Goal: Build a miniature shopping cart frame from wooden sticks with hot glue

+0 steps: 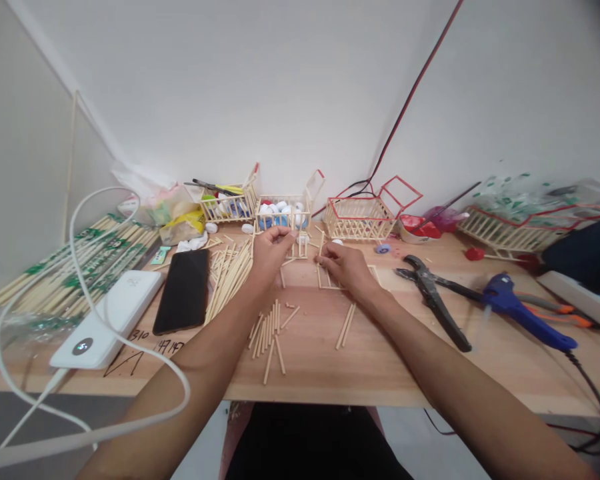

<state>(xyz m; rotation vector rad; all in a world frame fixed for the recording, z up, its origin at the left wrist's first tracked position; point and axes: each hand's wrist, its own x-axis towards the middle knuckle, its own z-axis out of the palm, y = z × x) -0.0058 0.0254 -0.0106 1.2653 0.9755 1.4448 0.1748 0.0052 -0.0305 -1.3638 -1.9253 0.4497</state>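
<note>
My left hand (273,250) is closed, thumb and fingers pinched together beside a small frame of wooden sticks (303,253); what the fingertips hold is too small to make out. To its right, my right hand (347,265) has its fingers closed at the left side of a flat rectangular stick frame (333,287) lying on the table. A thin stick shows at those fingertips. Short cut sticks (265,330) lie loose between my forearms, with a pair of sticks (345,327) near my right wrist. Longer sticks (229,280) are heaped beside my left hand.
Along the wall stand stick-built carts (360,220), one holding white and blue pieces (281,215). A cutter (435,300) and a blue glue gun (525,313) lie at right. A phone (182,292), white power bank (107,320) with looping cable and bagged sticks (80,267) occupy the left.
</note>
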